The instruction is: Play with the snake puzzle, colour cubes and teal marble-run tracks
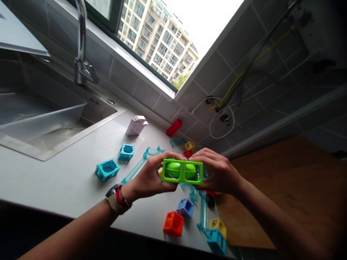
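Observation:
Above the counter, both of my hands grip a bright green toy marble-run piece (182, 171) made of two open-framed cubes side by side. Rounded green shapes sit inside the two frames. My left hand (151, 173) wraps its left end, with a watch and a red band at the wrist. My right hand (217, 169) closes around the opposite end. Behind and below it, translucent teal track pieces (135, 168) lie on the counter, partly hidden by my hands. A blue-purple cube (185, 208) and an orange cube (173, 224) stand nearer the front edge.
Two turquoise cubes (107, 169) and a small pale carton (136, 125) stand left on the white counter (67, 180). The sink (40, 153) and tap (81, 68) are farther left. A red piece (174, 127) is by the wall. At right lies a wooden board (284, 191).

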Action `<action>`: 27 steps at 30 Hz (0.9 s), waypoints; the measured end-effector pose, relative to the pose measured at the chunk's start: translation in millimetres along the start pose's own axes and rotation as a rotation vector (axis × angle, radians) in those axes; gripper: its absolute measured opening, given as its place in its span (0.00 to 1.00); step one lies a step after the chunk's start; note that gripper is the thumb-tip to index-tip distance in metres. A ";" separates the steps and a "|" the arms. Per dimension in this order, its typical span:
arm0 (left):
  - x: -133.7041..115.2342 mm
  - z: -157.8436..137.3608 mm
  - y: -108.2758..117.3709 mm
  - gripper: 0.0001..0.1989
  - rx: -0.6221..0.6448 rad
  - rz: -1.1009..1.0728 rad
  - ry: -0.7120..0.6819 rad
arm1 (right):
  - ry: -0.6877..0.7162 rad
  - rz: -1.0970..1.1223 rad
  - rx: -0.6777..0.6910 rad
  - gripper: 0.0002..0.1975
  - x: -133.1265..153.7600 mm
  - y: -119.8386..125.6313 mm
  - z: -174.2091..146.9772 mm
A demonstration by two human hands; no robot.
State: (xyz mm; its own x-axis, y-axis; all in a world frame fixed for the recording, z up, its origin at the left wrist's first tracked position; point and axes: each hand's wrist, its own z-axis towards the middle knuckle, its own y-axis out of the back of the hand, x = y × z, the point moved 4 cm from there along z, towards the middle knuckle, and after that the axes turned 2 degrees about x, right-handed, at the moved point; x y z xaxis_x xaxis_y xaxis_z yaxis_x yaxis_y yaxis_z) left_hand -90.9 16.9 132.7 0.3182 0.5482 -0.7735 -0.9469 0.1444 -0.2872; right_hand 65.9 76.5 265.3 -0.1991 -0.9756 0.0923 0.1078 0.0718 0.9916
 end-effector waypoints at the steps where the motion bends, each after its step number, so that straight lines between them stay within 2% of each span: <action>1: 0.8 0.0 -0.1 0.27 0.001 -0.007 0.022 | -0.004 0.003 0.002 0.22 -0.1 -0.2 0.0; 4: 5.4 1.8 -0.5 0.26 -0.021 -0.068 0.116 | -0.063 0.033 -0.017 0.21 -2.7 -1.1 -0.3; 6: 10.5 4.1 -1.0 0.27 -0.082 -0.202 0.200 | -0.189 0.124 -0.039 0.22 -9.2 -3.2 -0.3; 9: 19.6 6.5 -5.0 0.28 -0.162 -0.492 0.329 | -0.433 0.375 -0.065 0.26 -23.5 -10.7 -0.7; 12: 25.9 6.5 -9.0 0.28 -0.154 -0.680 0.388 | -0.570 0.594 -0.071 0.26 -34.3 -19.0 -1.1; 15: 29.3 5.4 -9.8 0.27 -0.106 -0.779 0.394 | -0.602 0.708 -0.074 0.25 -38.9 -22.1 -1.3; 18: 30.6 5.1 -9.0 0.31 -0.110 -0.828 0.392 | -0.607 0.741 -0.077 0.25 -40.0 -21.5 -2.3; 23: 34.1 4.0 -12.5 0.31 -0.173 -0.764 0.439 | -0.615 0.649 -0.087 0.25 -45.0 -20.9 -3.8; 27: 42.9 1.3 -18.4 0.32 -0.217 -0.789 0.529 | -0.590 0.558 -0.115 0.33 -47.6 -18.5 -3.3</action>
State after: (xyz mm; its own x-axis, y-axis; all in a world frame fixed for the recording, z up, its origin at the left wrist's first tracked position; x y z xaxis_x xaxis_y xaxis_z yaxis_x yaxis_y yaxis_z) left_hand -59.9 38.8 105.5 0.8870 -0.0896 -0.4531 -0.4409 0.1275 -0.8884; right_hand 76.6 121.0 242.3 -0.5631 -0.5302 0.6339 0.4354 0.4617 0.7728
